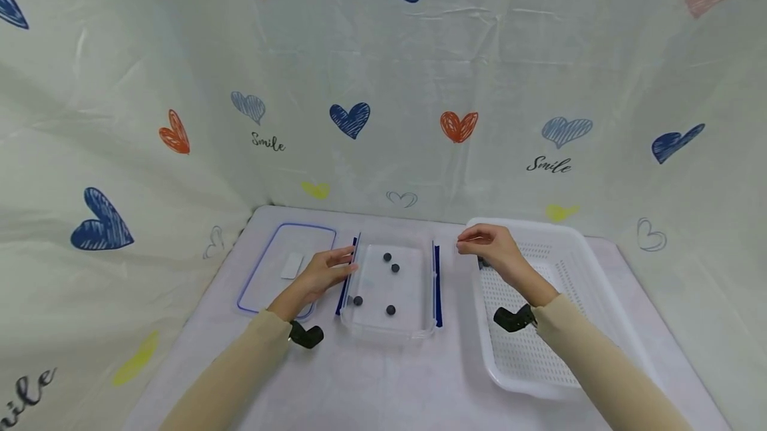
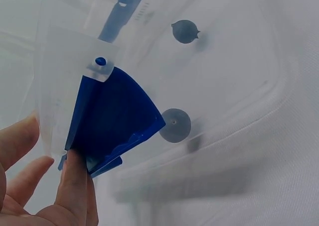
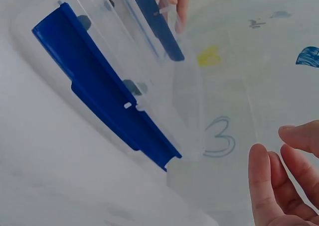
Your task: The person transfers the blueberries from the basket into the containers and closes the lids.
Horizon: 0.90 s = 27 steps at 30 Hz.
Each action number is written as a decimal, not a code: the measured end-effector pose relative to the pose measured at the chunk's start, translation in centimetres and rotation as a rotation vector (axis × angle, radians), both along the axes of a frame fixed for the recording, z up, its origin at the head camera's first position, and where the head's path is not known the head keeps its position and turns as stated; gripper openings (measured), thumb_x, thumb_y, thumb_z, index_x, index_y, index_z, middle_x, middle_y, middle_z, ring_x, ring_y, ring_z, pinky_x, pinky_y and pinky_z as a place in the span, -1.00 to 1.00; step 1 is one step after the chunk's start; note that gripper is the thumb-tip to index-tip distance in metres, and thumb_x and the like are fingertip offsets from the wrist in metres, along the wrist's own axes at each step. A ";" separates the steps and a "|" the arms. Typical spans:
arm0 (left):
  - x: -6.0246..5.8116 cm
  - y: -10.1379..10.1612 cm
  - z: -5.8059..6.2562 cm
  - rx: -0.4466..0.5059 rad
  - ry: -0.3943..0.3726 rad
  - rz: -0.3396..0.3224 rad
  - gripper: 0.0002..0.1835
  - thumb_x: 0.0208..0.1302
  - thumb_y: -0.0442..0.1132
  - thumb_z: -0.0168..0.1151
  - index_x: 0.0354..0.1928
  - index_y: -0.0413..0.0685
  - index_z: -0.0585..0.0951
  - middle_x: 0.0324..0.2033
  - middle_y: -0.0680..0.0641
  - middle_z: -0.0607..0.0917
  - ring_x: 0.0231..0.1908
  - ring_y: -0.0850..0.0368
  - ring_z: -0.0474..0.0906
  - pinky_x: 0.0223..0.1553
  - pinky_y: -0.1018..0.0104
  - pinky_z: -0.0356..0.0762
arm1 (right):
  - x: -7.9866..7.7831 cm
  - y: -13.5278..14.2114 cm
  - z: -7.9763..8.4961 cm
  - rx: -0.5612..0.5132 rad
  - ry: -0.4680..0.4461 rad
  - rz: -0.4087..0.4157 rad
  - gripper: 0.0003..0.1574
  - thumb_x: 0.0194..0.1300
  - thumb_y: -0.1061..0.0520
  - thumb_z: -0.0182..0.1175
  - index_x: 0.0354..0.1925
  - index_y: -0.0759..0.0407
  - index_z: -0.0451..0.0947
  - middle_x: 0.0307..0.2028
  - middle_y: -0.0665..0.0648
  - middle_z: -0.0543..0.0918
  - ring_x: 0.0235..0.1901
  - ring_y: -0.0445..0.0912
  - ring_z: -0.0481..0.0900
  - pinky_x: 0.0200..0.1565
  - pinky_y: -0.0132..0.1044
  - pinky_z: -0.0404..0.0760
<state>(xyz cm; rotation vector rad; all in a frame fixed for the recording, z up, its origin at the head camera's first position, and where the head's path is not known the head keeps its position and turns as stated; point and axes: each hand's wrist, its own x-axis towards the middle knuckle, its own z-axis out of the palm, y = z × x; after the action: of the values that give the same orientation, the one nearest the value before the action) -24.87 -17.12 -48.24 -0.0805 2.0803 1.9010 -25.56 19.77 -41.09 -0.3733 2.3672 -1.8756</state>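
Observation:
My left hand (image 1: 320, 278) touches the left side of a clear plastic box (image 1: 383, 336). In the left wrist view, its fingers (image 2: 72, 186) lie against a blue clip (image 2: 112, 116) that hangs open at the rim. Several small dark balls (image 1: 391, 310) are spread over the box floor. Over the left rim of a white perforated basket (image 1: 494, 358) hovers my right hand (image 1: 491, 248). Thumb and fingertips (image 3: 259, 159) stand slightly apart in the right wrist view, with nothing between them. Something dark (image 1: 483, 262) shows in the basket, partly hidden under that hand.
A clear lid (image 1: 269, 271) with a blue edge seal lies left of the box, bearing a white rectangle (image 1: 291, 266). Another blue clip (image 1: 439, 288) hangs along the box's right side. Behind the white table (image 1: 389, 391) hangs a sheet (image 1: 407, 71) printed with hearts.

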 end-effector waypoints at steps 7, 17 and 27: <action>0.0 -0.3 0.0 -0.001 0.001 -0.005 -0.37 0.35 -0.31 0.31 0.43 -0.15 0.38 0.38 -0.34 0.34 0.39 -0.22 0.25 0.32 -0.02 0.33 | -0.6 2.1 -0.6 0.014 0.032 -0.060 -0.63 0.26 0.34 0.34 -0.06 0.62 0.53 -0.26 0.20 0.72 -0.31 -0.16 0.71 -0.12 -0.26 0.70; -0.1 -0.1 -0.1 -0.003 -0.005 -0.001 -0.38 0.35 -0.30 0.32 0.42 -0.13 0.40 0.37 -0.34 0.36 0.38 -0.22 0.26 0.31 -0.01 0.35 | -1.3 4.9 -2.3 0.089 -0.001 -0.162 -0.59 0.29 0.30 0.33 -0.03 0.63 0.52 -0.25 0.18 0.72 -0.33 -0.24 0.68 -0.16 -0.36 0.67; -0.1 -0.1 -0.1 -0.005 0.001 -0.010 -0.36 0.35 -0.28 0.33 0.43 -0.12 0.38 0.38 -0.33 0.36 0.38 -0.21 0.27 0.31 -0.01 0.34 | -2.1 7.2 -4.9 0.152 -0.052 -0.262 -0.54 0.30 0.26 0.34 0.01 0.60 0.51 -0.28 0.07 0.72 -0.33 -0.27 0.65 -0.11 -0.28 0.67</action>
<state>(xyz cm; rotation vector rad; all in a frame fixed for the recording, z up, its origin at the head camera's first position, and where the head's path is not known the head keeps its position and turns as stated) -25.00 -17.24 -48.37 -0.0699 2.0830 1.8903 -27.68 27.02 -46.04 -0.0005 2.6081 -1.7590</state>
